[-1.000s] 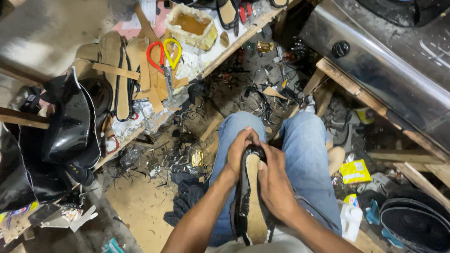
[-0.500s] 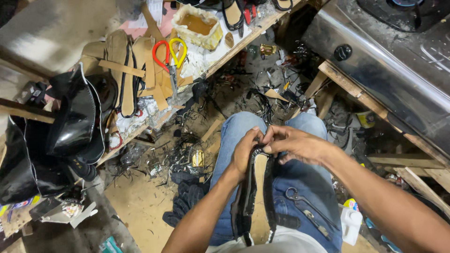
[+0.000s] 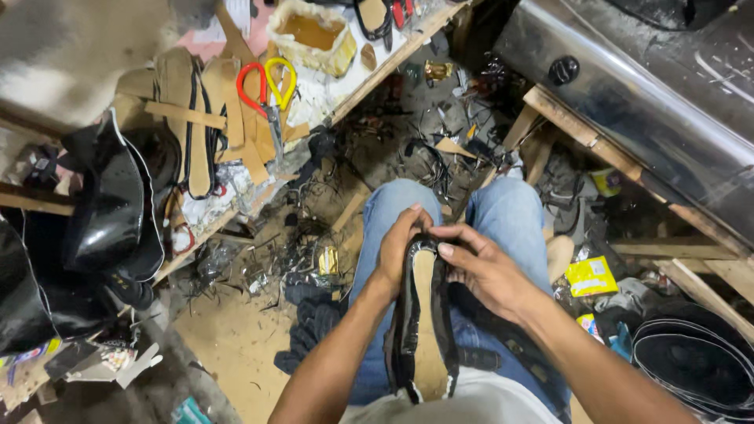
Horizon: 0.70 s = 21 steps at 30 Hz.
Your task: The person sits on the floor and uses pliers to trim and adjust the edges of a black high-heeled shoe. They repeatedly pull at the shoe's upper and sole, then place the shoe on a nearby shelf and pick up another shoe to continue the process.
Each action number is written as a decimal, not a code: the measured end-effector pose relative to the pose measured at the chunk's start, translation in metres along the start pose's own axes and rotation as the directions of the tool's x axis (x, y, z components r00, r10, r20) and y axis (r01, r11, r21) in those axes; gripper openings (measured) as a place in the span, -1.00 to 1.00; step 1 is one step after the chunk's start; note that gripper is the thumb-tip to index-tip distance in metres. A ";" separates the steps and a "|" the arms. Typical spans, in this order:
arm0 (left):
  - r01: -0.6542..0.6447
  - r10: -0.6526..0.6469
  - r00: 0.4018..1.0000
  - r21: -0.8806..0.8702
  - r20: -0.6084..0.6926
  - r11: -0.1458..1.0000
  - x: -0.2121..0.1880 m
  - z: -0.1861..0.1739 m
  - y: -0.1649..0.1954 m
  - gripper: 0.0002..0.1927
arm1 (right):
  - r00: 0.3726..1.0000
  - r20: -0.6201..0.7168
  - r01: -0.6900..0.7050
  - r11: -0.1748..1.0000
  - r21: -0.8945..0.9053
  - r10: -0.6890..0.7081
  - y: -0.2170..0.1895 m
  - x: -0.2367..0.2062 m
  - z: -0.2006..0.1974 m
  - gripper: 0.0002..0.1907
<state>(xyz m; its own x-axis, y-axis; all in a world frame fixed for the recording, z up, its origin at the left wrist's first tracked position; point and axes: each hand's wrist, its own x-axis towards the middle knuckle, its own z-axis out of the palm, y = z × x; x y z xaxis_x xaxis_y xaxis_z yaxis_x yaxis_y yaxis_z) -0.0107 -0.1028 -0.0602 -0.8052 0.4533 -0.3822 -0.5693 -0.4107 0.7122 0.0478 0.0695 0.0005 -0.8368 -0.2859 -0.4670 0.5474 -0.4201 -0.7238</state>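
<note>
A shoe part (image 3: 424, 330) lies lengthwise on my lap: a tan insole with a glossy black upper folded round its edge. My left hand (image 3: 397, 251) grips its far left side near the toe, fingers curled over the black rim. Over the toe end from the right comes my right hand (image 3: 483, 263), fingertips pressing on the black edge and thumb lying along the insole. My knees in blue jeans (image 3: 510, 216) show beyond the hands.
A low workbench (image 3: 393, 59) at the upper left carries scissors with red and yellow handles (image 3: 263, 86), tan soles and strips, and a glue tub (image 3: 314, 31). Black leather pieces (image 3: 110, 204) pile at left. Scraps litter the floor. A metal cylinder (image 3: 644, 102) and wooden slats stand at right.
My right hand, which half a second ago reached out past the shoe's toe, has come back onto the toe end. The shoe part stays on my lap in my left hand.
</note>
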 end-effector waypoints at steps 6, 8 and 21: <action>0.049 -0.046 0.997 0.050 -0.061 0.998 -0.006 0.006 0.007 -0.59 | 0.996 0.084 -0.017 1.000 0.014 0.016 0.001 0.012 -0.015 -0.70; 0.048 -0.043 0.996 0.059 -0.075 0.997 -0.008 0.007 0.010 -0.58 | 0.998 0.066 -0.012 1.000 0.022 0.010 0.004 0.011 -0.013 -0.69; 0.006 0.019 0.992 0.205 -0.122 0.979 -0.004 0.010 0.005 -0.55 | 0.956 -0.217 0.146 0.961 -0.234 -0.198 0.025 0.006 0.010 -0.73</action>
<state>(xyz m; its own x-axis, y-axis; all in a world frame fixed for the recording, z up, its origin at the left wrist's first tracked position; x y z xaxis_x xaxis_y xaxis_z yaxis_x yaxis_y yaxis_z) -0.0090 -0.0984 -0.0491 -0.8303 0.3456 -0.4371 -0.5280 -0.2373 0.8154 0.0569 0.0489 -0.0154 -0.9105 -0.0028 -0.4135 0.4016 -0.2438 -0.8828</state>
